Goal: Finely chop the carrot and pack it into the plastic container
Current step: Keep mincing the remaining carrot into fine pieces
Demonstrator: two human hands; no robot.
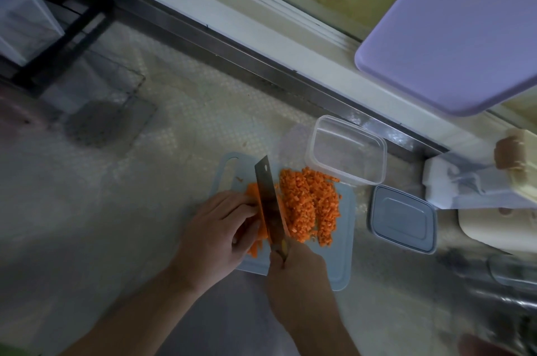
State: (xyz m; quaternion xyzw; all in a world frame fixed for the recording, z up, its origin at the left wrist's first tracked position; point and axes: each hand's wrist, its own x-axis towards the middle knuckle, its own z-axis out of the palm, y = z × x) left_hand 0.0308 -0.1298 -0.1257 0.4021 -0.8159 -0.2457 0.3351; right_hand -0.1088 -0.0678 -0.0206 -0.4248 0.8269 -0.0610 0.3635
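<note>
the fingers [247, 211] of the left hand [216, 227] are curled down over a bundle of uncut carrot strips [257, 235], pinning them to a pale blue cutting board [340, 257], knuckles just beside the flat of a knife blade [270, 204]. the right hand [299, 277] is wrapped tight around the knife handle [283, 248], most of which it hides, with the blade running away from the person and its tip toward the far edge of the board. right of the blade, a broad heap of finely diced carrot [309, 204] covers the middle of the board, a few stray bits lying at the board's left side. the clear plastic container [347, 149] stands open and without carrot in it, just past the far right corner of the board, its near rim touching or slightly overlapping that corner. its grey-blue lid [402, 219] lies flat on the desk [116, 196] just to the right of the board. farther right sit a white holder [441, 181] and a cream-coloured board [488, 227], both blurred. a lilac board [453, 27] stands propped at the far right against the window ledge [261, 39], and a dark wire rack [72, 65] occupies the far left of the patterned desk.
</note>
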